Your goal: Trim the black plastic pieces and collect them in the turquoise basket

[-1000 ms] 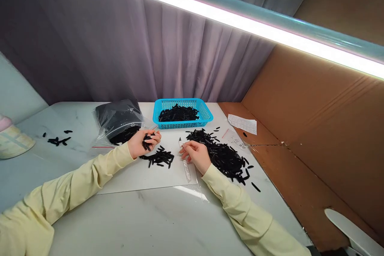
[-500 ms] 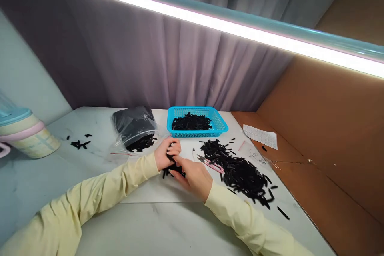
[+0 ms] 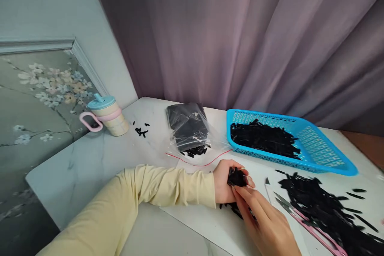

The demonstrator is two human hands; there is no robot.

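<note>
Purple curtain hangs behind a pale marble table (image 3: 90, 160). On it, a blue basket (image 3: 324, 156) already holds a layer of black strips, while a larger loose heap (image 3: 324, 208) lies unsorted beside pink snips (image 3: 303, 220), so much appears left. A clear bag (image 3: 189, 128) holds more. The left hand (image 3: 225, 186) has its grip closed around a small bundle of strips (image 3: 237, 177); the right hand (image 3: 267, 224) touches it, fingers loosely extended.
</note>
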